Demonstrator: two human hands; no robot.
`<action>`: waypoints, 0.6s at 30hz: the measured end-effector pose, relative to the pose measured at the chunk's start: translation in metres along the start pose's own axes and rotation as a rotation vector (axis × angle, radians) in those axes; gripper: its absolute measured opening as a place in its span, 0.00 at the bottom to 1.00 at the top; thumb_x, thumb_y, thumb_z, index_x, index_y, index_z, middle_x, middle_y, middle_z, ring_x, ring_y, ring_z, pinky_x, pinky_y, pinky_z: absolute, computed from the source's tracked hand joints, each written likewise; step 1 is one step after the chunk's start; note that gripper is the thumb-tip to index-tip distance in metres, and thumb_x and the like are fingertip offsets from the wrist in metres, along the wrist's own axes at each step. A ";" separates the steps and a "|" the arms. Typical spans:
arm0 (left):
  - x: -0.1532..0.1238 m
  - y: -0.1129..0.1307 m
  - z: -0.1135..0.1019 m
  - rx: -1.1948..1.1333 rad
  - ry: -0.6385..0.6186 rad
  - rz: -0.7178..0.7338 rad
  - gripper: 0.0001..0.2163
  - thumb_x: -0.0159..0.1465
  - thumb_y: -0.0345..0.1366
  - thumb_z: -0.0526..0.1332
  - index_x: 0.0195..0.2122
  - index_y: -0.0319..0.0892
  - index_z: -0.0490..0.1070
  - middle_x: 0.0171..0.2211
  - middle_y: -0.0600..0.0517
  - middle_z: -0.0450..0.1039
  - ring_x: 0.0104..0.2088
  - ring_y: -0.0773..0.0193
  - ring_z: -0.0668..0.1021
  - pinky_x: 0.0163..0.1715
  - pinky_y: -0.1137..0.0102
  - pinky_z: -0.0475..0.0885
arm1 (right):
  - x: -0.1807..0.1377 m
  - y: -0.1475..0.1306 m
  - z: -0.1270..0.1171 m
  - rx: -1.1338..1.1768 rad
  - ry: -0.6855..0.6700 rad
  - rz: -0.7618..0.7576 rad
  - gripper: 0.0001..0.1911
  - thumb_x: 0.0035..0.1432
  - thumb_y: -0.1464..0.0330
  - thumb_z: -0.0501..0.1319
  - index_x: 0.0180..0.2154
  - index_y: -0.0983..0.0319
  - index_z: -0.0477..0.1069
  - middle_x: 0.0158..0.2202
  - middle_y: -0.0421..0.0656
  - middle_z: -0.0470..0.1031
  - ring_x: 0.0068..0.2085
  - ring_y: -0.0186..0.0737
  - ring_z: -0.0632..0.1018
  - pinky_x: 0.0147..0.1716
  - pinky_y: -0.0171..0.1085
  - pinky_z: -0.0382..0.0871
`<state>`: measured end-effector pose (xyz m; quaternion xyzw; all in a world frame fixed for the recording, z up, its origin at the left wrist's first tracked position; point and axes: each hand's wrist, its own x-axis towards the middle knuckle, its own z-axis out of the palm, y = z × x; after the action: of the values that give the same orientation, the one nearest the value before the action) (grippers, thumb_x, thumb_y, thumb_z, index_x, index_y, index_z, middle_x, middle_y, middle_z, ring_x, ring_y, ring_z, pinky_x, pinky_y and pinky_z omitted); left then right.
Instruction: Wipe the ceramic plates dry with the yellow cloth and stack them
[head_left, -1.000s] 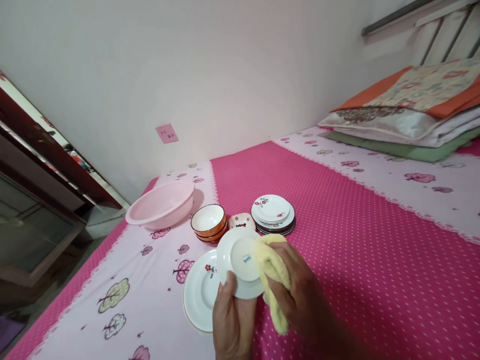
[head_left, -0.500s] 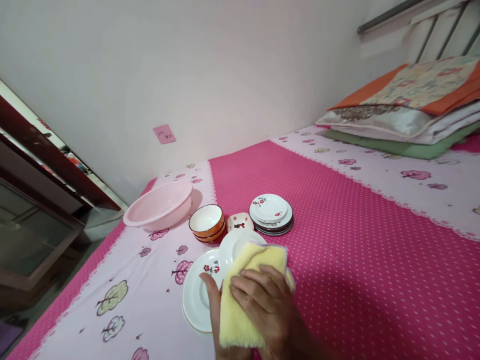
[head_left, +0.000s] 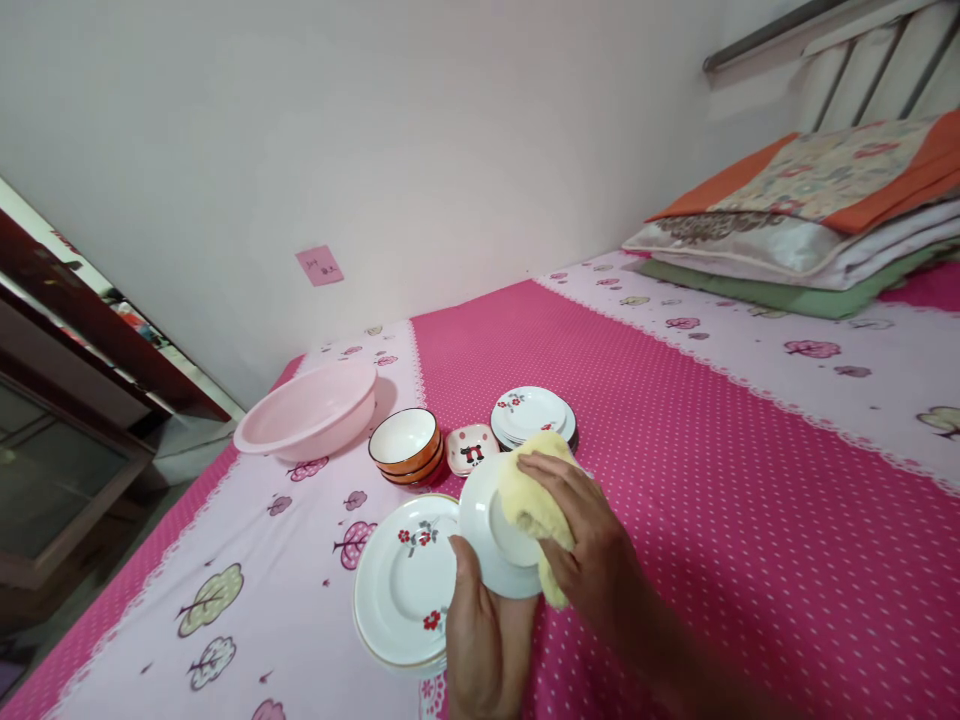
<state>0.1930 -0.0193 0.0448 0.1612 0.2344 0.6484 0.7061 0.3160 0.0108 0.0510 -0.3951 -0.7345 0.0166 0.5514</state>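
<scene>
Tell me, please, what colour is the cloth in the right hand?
The cloth is pale yellow; the head view shows it best.

Yellow cloth [head_left: 531, 497] hides part of 1 held plate [head_left: 489, 548] — pink note [head_left: 319, 265] too small to read.

left grip [head_left: 484, 640]: palm showing, thumb [head_left: 466, 575] raised | right grip [head_left: 589, 525]: fingers [head_left: 555, 470] bent, forearm [head_left: 667, 635] slanting from lower right
</scene>
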 end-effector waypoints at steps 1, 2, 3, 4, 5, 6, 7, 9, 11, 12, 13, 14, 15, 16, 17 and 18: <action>0.000 0.003 -0.002 -0.069 -0.024 0.014 0.23 0.73 0.50 0.55 0.63 0.46 0.73 0.66 0.42 0.70 0.70 0.47 0.64 0.70 0.50 0.58 | -0.002 0.001 0.001 0.003 -0.003 0.015 0.26 0.63 0.74 0.54 0.62 0.65 0.64 0.61 0.53 0.72 0.64 0.49 0.70 0.63 0.49 0.63; 0.001 0.005 -0.003 -0.108 -0.024 0.031 0.23 0.72 0.51 0.55 0.64 0.49 0.73 0.66 0.44 0.70 0.70 0.47 0.64 0.69 0.49 0.58 | -0.005 0.000 0.003 0.006 -0.011 0.015 0.27 0.61 0.75 0.54 0.62 0.64 0.65 0.61 0.53 0.72 0.64 0.49 0.70 0.64 0.49 0.63; 0.001 0.008 -0.005 -0.132 -0.010 0.049 0.23 0.72 0.52 0.55 0.63 0.51 0.73 0.65 0.45 0.70 0.69 0.47 0.66 0.69 0.49 0.59 | -0.008 -0.003 0.005 0.008 -0.024 0.012 0.28 0.59 0.77 0.54 0.62 0.64 0.65 0.61 0.53 0.72 0.64 0.49 0.70 0.64 0.49 0.63; 0.002 0.012 -0.007 -0.147 0.004 0.066 0.23 0.72 0.53 0.55 0.63 0.51 0.73 0.64 0.45 0.72 0.68 0.48 0.68 0.69 0.50 0.60 | -0.010 -0.007 0.007 0.010 -0.035 0.002 0.29 0.58 0.78 0.54 0.61 0.64 0.65 0.61 0.52 0.73 0.64 0.49 0.70 0.64 0.49 0.64; 0.002 0.016 -0.010 -0.158 0.016 0.086 0.23 0.72 0.54 0.55 0.62 0.50 0.74 0.63 0.44 0.74 0.66 0.49 0.71 0.68 0.52 0.62 | -0.013 -0.012 0.009 0.012 -0.044 -0.015 0.29 0.58 0.79 0.54 0.61 0.64 0.66 0.60 0.52 0.74 0.64 0.49 0.71 0.64 0.49 0.64; 0.002 0.019 -0.014 -0.166 0.019 0.103 0.24 0.72 0.54 0.54 0.60 0.48 0.76 0.60 0.43 0.76 0.64 0.50 0.74 0.68 0.53 0.63 | -0.016 -0.018 0.012 0.014 -0.062 -0.035 0.28 0.59 0.78 0.54 0.61 0.64 0.66 0.59 0.52 0.75 0.63 0.49 0.72 0.64 0.50 0.64; 0.003 0.023 -0.019 -0.171 0.011 0.114 0.24 0.72 0.54 0.54 0.58 0.45 0.78 0.58 0.42 0.78 0.62 0.50 0.76 0.67 0.55 0.64 | -0.019 -0.024 0.015 0.017 -0.088 -0.061 0.26 0.61 0.76 0.54 0.61 0.63 0.66 0.59 0.51 0.76 0.63 0.49 0.73 0.64 0.50 0.64; 0.003 0.031 -0.032 -0.186 -0.033 0.100 0.26 0.72 0.55 0.54 0.54 0.40 0.80 0.52 0.39 0.82 0.57 0.51 0.80 0.64 0.59 0.68 | -0.024 -0.034 0.020 0.020 -0.140 -0.111 0.23 0.66 0.72 0.53 0.61 0.62 0.67 0.58 0.50 0.77 0.63 0.49 0.74 0.65 0.51 0.63; 0.002 0.038 -0.044 -0.228 -0.082 0.012 0.28 0.71 0.56 0.55 0.51 0.37 0.81 0.48 0.37 0.83 0.55 0.52 0.81 0.61 0.63 0.72 | -0.027 -0.042 0.024 0.024 -0.174 -0.161 0.21 0.69 0.70 0.51 0.61 0.60 0.67 0.58 0.48 0.78 0.63 0.48 0.74 0.67 0.51 0.62; 0.001 0.040 -0.049 -0.260 -0.086 -0.065 0.29 0.70 0.57 0.56 0.51 0.35 0.80 0.47 0.37 0.83 0.54 0.53 0.82 0.59 0.66 0.73 | -0.027 -0.044 0.025 0.026 -0.173 -0.184 0.21 0.70 0.70 0.50 0.61 0.60 0.68 0.58 0.47 0.79 0.64 0.46 0.74 0.68 0.51 0.61; 0.000 0.041 -0.052 -0.297 -0.071 -0.141 0.29 0.69 0.58 0.57 0.53 0.35 0.79 0.47 0.37 0.83 0.52 0.56 0.83 0.57 0.69 0.74 | -0.026 -0.046 0.025 0.027 -0.166 -0.207 0.21 0.71 0.70 0.49 0.60 0.60 0.69 0.58 0.46 0.79 0.64 0.45 0.74 0.69 0.50 0.60; -0.001 0.041 -0.052 -0.336 -0.042 -0.208 0.30 0.69 0.58 0.58 0.55 0.34 0.76 0.47 0.38 0.83 0.50 0.59 0.83 0.55 0.73 0.75 | -0.025 -0.047 0.024 0.026 -0.167 -0.227 0.20 0.71 0.70 0.50 0.60 0.61 0.69 0.58 0.46 0.79 0.64 0.44 0.74 0.69 0.49 0.59; -0.003 0.039 -0.050 -0.368 -0.007 -0.256 0.30 0.69 0.57 0.58 0.58 0.34 0.73 0.46 0.39 0.83 0.48 0.62 0.84 0.52 0.75 0.76 | -0.022 -0.047 0.022 0.026 -0.170 -0.243 0.20 0.71 0.70 0.50 0.60 0.62 0.69 0.58 0.46 0.80 0.64 0.44 0.74 0.70 0.48 0.59; -0.004 0.037 -0.046 -0.386 0.027 -0.271 0.30 0.70 0.56 0.57 0.61 0.34 0.70 0.44 0.41 0.83 0.46 0.65 0.85 0.50 0.78 0.76 | -0.019 -0.047 0.019 0.025 -0.172 -0.251 0.20 0.71 0.71 0.50 0.61 0.62 0.69 0.57 0.47 0.80 0.64 0.44 0.73 0.70 0.48 0.58; -0.005 0.034 -0.039 -0.385 0.051 -0.250 0.29 0.72 0.54 0.56 0.63 0.35 0.67 0.42 0.43 0.83 0.44 0.67 0.85 0.48 0.79 0.76 | -0.016 -0.047 0.016 0.027 -0.177 -0.252 0.21 0.71 0.72 0.51 0.61 0.63 0.68 0.57 0.47 0.80 0.64 0.44 0.73 0.70 0.48 0.58; -0.006 0.029 -0.030 -0.362 0.072 -0.204 0.27 0.73 0.53 0.55 0.64 0.37 0.66 0.40 0.44 0.83 0.42 0.68 0.85 0.47 0.79 0.77 | -0.013 -0.046 0.013 0.029 -0.183 -0.240 0.21 0.70 0.73 0.51 0.61 0.63 0.68 0.57 0.48 0.80 0.64 0.44 0.73 0.70 0.48 0.58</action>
<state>0.1517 -0.0248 0.0356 -0.0161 0.1541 0.6103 0.7769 0.2804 -0.0238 0.0570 -0.2934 -0.8235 -0.0028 0.4856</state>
